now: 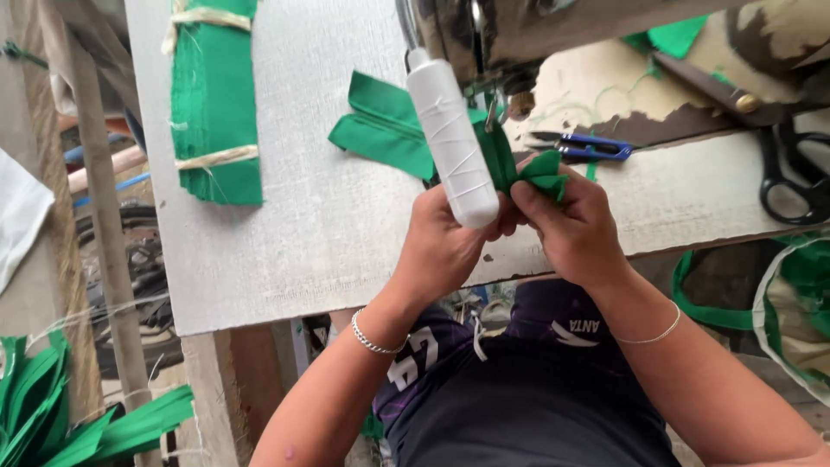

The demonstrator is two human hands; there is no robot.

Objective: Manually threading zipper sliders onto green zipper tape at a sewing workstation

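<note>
both pinched shut on the folded green fabric strip (540,173): left hand (445,242), right hand (566,225), near the tabletop (285,233) front edge under the sewing machine (519,35). looks light, floppy; best gripped at the fold.

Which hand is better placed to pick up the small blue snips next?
Probably the right hand. The blue snips lie on the table just beyond it, past the green fabric it pinches. The left hand sits farther away, behind the white thread cone.
</note>
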